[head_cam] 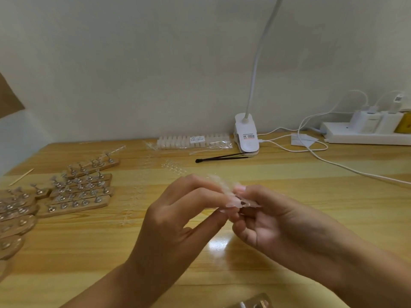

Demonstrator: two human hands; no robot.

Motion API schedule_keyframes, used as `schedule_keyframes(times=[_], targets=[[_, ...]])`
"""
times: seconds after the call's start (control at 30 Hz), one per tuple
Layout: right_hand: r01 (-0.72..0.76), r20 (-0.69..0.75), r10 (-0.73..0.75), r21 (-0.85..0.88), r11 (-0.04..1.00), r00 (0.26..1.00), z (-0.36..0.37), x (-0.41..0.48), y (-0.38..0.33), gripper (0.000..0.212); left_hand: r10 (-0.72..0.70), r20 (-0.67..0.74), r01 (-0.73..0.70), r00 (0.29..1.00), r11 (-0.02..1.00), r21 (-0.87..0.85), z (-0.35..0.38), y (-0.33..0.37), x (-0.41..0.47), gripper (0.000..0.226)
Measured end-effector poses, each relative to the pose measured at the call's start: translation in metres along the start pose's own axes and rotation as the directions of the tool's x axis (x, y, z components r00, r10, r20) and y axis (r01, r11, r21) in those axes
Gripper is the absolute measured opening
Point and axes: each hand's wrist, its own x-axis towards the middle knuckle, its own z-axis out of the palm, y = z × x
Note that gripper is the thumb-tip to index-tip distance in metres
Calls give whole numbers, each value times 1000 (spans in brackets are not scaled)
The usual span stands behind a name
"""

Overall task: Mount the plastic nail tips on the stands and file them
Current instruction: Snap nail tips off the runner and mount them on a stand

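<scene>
Spanning the frame, wooden table (pixel 289 174) is being worked over, stands (pixel 80 192) are being kept at far left, left hand (pixel 178 218) and right hand (pixel 278 221) are being held fingertip to fingertip above centre, blurred clear nail tips (pixel 219 181) are being pinched between both.

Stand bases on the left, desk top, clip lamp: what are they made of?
Stand bases: look like bare wood, matte tan; holders on them shine like metal. Desk top: wood-grain pattern, glossy, mirrors a light spot; laminate or varnished wood, cannot tell. Clip lamp: smooth white, likely plastic.
</scene>
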Motion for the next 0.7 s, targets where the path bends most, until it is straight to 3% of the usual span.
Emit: schedule_keyframes(times=[0.07, 0.1, 0.13, 0.17, 0.2, 0.23, 0.27, 0.3, 0.33, 0.37, 0.4, 0.43, 0.47, 0.5, 0.53, 0.57, 0.6, 0.63, 0.7], targets=[[196, -83, -200, -55, 979, 976, 0, 0, -1, 15, -114, 6, 114, 993, 992, -57, 1, 1, -1, 4], [338, -105, -357, -161, 927, 928, -1, 0, -3, 10, -270, 31, 271, 962, 948, -170, 1, 2, 1, 5], [487, -72, -535, -327, 810, 842, -4, -1, -7, 9, -460, 109, 469, 881, 820, -328, 1, 3, 4, 8], [609, 40, -703, -536, 585, 710, -7, -3, -12, 10, -608, 241, 642, 756, 619, -454, 0, 2, 7, 11], [666, 245, -799, -705, 243, 550, -10, -6, -18, 9, -672, 388, 751, 631, 402, -524, -1, 0, 8, 13], [643, 490, -769, -753, -137, 410, -15, -9, -22, 8, -682, 508, 806, 527, 212, -552, -1, -3, 8, 15], [568, 702, -638, -679, -466, 316, -20, -11, -25, 13, -671, 591, 825, 447, 55, -562, -3, -5, 8, 17], [498, 840, -470, -539, -679, 269, -24, -12, -25, 18, -653, 652, 826, 386, -70, -559, -4, -6, 8, 22], [463, 907, -336, -419, -781, 254, -25, -12, -25, 19, -638, 688, 822, 346, -147, -550, -6, -9, 7, 28], [461, 925, -280, -372, -806, 257, -26, -12, -23, 18, -635, 698, 827, 332, -160, -539, -8, -12, 6, 32], [484, 915, -294, -397, -780, 276, -25, -11, -21, 19, -659, 669, 852, 344, -81, -517, -9, -16, 5, 30], [525, 883, -348, -468, -711, 316, -24, -10, -19, 22, -700, 600, 883, 388, 94, -460, -11, -19, 4, 21], [568, 824, -416, -566, -597, 385, -22, -9, -17, 21, -739, 490, 884, 463, 340, -322, -14, -26, 2, 12], [595, 735, -483, -673, -439, 476, -19, -8, -16, 17, -723, 374, 795, 581, 603, -69, -17, -33, 1, 8], [598, 614, -530, -768, -230, 585, -17, -8, -16, 13, -642, 332, 610, 691, 764, 208, -21, -39, 0, 8], [573, 475, -540, -819, 18, 695, -15, -8, -17, 14, -571, 364, 440, 735, 811, 385, -24, -42, 1, 10], [521, 348, -504, -814, 255, 790, -13, -7, -17, 18, -549, 425, 351, 720, 816, 459, -27, -45, 1, 12], [459, 258, -449, -779, 426, 855, -12, -7, -18, 18, -559, 484, 343, 673, 816, 465, -29, -45, 2, 15], [381, 167, -396, -737, 559, 903, -11, -5, -19, 9, -585, 562, 424, 585, 811, 404, -31, -43, 4, 28]])
